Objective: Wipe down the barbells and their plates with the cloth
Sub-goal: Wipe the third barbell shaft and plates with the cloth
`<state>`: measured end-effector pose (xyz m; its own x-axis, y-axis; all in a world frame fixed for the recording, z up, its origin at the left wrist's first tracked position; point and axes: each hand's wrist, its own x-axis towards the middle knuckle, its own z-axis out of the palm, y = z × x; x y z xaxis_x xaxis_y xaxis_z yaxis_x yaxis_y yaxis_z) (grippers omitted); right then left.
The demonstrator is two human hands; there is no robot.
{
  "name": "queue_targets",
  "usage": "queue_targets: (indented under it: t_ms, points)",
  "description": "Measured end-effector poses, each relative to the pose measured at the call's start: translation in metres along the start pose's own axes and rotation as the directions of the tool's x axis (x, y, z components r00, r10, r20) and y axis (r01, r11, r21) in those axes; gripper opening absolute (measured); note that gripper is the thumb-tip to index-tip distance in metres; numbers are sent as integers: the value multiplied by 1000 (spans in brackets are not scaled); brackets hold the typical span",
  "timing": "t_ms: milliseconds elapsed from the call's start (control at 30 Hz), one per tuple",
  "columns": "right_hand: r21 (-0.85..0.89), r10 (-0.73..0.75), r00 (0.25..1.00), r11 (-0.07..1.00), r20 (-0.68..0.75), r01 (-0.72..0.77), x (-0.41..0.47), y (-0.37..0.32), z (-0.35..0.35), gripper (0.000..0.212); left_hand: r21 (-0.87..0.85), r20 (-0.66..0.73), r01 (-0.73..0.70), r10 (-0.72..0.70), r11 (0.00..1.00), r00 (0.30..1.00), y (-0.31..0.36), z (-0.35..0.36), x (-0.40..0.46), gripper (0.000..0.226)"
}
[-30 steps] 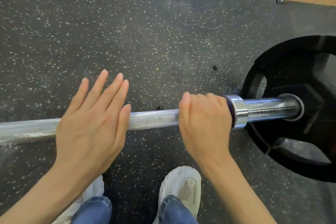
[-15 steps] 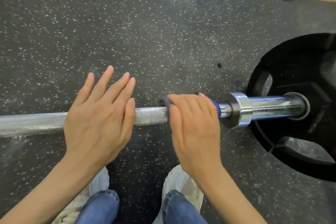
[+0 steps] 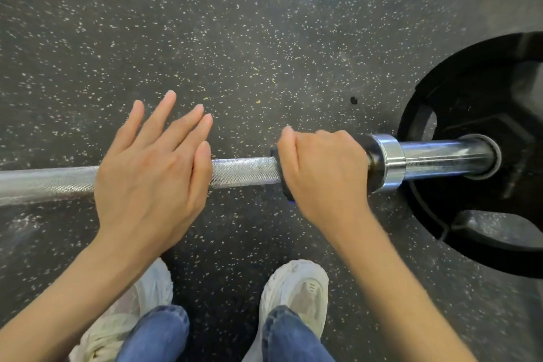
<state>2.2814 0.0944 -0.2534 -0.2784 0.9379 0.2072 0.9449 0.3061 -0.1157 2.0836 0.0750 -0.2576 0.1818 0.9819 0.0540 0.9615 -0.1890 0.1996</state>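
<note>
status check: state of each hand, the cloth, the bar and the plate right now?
left hand: open, fingers straight, resting over the bar
right hand: curled round the cloth on the bar, beside the collar
cloth: dark, wrapped round the shaft, mostly hidden under the right hand
barbell: lying horizontal just above the floor
plate: black, loaded on the right sleeve, upright

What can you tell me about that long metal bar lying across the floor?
The barbell lies level across the speckled rubber floor, left to right. Its thin shaft looks like dull, knurled steel; at the right a shiny collar leads to a thicker polished sleeve carrying a black plate. The right hand grips it through a dark cloth; the left hand rests flat over it.
</note>
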Motion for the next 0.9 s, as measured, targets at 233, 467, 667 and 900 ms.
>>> queue_targets:
  t_ms: [233, 467, 667, 900]
  points:
    - [183, 247, 961, 958, -126, -222, -25, -15, 14, 40, 18, -29, 10, -10, 1000, 1000, -1, 2, 5, 54]
    - [269, 223, 964, 946, -143, -179, -40, -6, 22, 40, -13, -65, 15, -16, 1000, 998, -3, 1, 13, 55]
    - [246, 248, 958, 947, -142, -209, -28, 4, 20, 49, -37, -44, 27, -28, 999, 999, -7, 3, 18, 57]
    - [272, 331, 940, 915, -87, -297, -43, -4, 17, 47, -51, -70, 23, -27, 998, 997, -12, 5, 26, 57]
